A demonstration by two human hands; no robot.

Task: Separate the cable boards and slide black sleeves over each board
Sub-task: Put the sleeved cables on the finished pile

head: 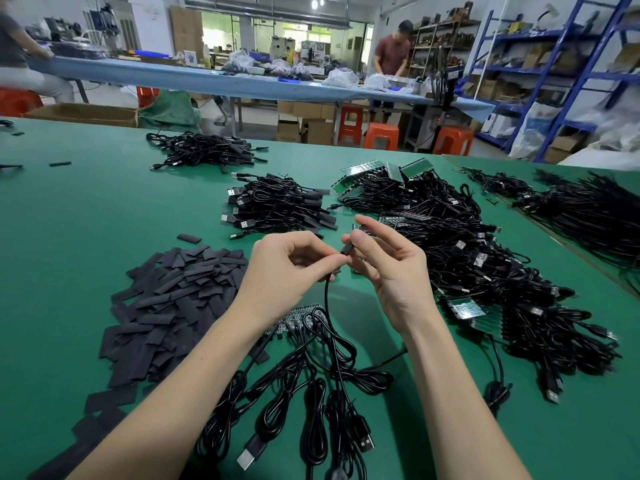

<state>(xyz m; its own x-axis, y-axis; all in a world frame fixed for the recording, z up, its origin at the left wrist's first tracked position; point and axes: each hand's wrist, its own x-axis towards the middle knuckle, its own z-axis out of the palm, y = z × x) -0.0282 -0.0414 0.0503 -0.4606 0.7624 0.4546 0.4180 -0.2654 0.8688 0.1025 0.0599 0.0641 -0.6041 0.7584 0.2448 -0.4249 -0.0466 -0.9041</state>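
Head view. Above the green table (86, 216), the left hand (284, 271) pinches a black cable (327, 306) between thumb and curled fingers, close to its board end. The right hand (391, 268), touching the left at the fingertips, has thumb and forefinger closed on a small black sleeve (345, 249); its other fingers are spread. Left of the hands: a heap of loose sleeves (176, 306). Below them: a joined strip of boards (301, 320) with coiled cables. Right: a pile of unsleeved cables (485, 271). Beyond: finished sleeved cables (277, 206).
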